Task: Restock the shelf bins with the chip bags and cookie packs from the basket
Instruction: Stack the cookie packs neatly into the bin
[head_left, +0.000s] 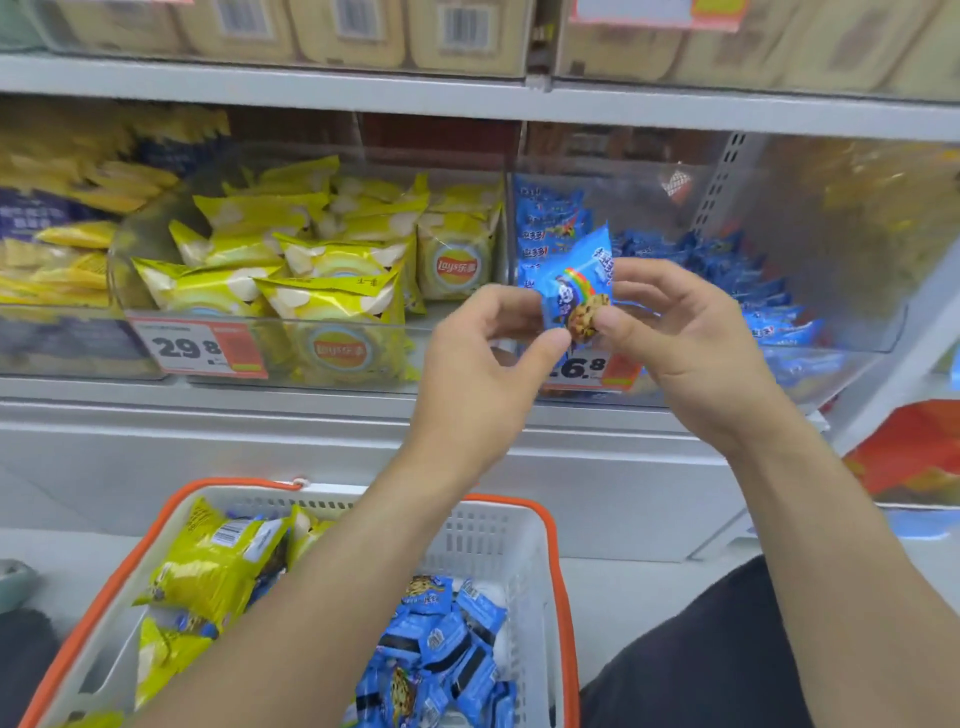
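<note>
Both hands, left hand (488, 338) and right hand (670, 332), pinch one blue cookie pack (576, 291) at frame centre, before the cookie bin (779, 332), probably turning it face-forward for placing.

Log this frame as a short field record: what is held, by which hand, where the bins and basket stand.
held item: blue cookie pack
left hand: pinches the pack's left edge
right hand: pinches its right edge
pack position: in front of the cookie bin, not yet inside
chip bin: left of the cookie bin, holding yellow chip bags
basket: below the arms, holding chip bags and cookie packs
</note>
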